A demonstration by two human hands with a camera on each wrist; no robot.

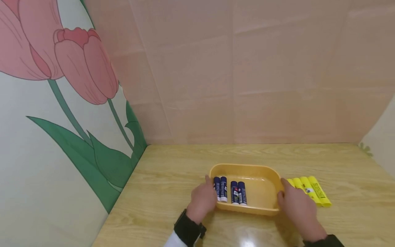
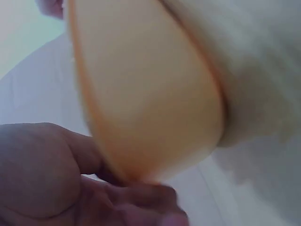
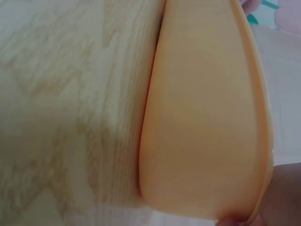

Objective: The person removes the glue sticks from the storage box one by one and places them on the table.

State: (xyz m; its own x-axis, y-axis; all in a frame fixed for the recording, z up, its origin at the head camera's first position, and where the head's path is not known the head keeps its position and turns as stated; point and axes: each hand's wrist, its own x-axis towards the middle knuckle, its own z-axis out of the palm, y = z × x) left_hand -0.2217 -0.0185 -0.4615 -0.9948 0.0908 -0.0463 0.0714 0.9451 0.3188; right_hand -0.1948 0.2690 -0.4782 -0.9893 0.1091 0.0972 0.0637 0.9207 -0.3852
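A shallow yellow-orange plastic tray (image 1: 262, 210) is on the wooden table, its outer wall close up in both wrist views. Inside it, toward the left, lie two pairs of dark blue sticks with white ends, like glue sticks (image 1: 234, 192). My left hand (image 1: 202, 198) grips the tray's left end, thumb and fingers at the rim (image 2: 94, 122). At the opposite end my right hand (image 1: 297, 206) holds the rim, its fingertips partly hidden. Just beyond the right hand several yellow sticks with printed labels (image 1: 319, 192) lie side by side, partly covered by that hand.
The light wooden table (image 1: 172, 164) reaches back to a wall hung with a creased pinkish sheet (image 1: 247, 75). On the left stands a white wall with painted tulips (image 1: 86, 65). Another pale wall (image 1: 382, 137) borders the table's right side.
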